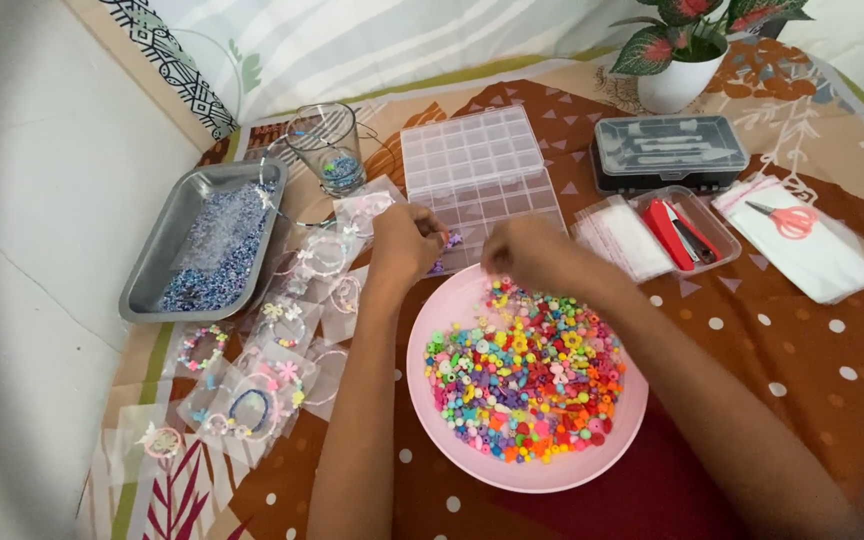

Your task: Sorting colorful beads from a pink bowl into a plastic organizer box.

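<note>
Left hand (404, 243) curled over the near edge of the clear compartment box (480, 182), fingertips pinched together around something too small to make out, just beside a few purple beads (449, 241) lying in one of the box's near compartments. Right hand (524, 252) held just above the far rim of the pink plate (430, 322), fingers bunched and pointed down toward the beads; whether anything was caught between them could not be told. Both forearms stretched in from the near side, flanking the plate.

Plate heaped with small mixed beads (524, 375) in yellow, orange, green, blue, pink and purple, piled thickest toward the middle and right. Box lay open and flat right behind the plate, most of its compartments showing bare.

To the left of the left hand, clear little bags (252, 395) holding finished bracelets and charms, spread in a loose overlapping patch. Beyond those, a grey metal tray (157, 258) filled with tiny bluish beads, and a clear glass (326, 145) with a few beads at its bottom.

To the right of the box, a stack of empty clear bags (620, 238), a small open container holding a red stapler (669, 232), a dark tool case with a clear lid (668, 152), and pink-handled scissors (784, 217) resting on white packets. A potted plant (687, 45) in a white pot stood at the far edge of the patterned tablecloth (802, 340).
</note>
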